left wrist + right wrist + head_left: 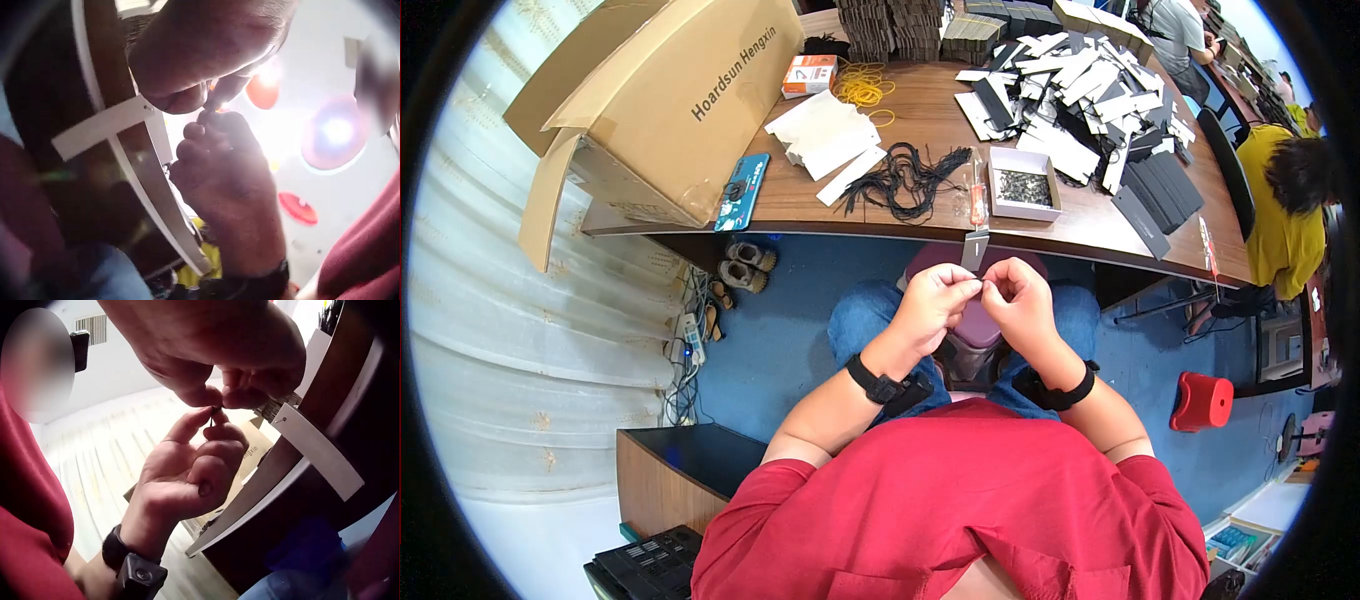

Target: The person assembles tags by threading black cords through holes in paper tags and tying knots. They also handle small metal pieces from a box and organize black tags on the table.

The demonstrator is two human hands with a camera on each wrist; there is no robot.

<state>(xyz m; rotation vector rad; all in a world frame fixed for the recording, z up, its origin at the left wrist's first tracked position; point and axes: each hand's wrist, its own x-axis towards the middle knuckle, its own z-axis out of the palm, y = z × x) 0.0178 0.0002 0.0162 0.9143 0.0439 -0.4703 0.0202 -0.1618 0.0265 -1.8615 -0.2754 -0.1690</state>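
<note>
My left hand [940,305] and right hand [1020,300] meet tip to tip over my lap, just in front of the table edge. Between thumb and fingers each one pinches a thin black cord [212,419], mostly hidden by the fingertips. A narrow hang tag [975,249] sticks out beyond the hands toward the table, dark on its upper face. From below, the right wrist view shows the pale underside of this tag [322,453], with a small hole near one end. Several loose black cords [905,182] lie bunched on the table ahead.
A white box [1052,207] of small dark pieces stands at the table's front edge. Right of it are heaped tags [1080,95] and a dark stack [1162,190]. Left are white cards [825,135], yellow rubber bands [862,85] and a large carton [690,110]. Someone in yellow [1280,205] sits far right.
</note>
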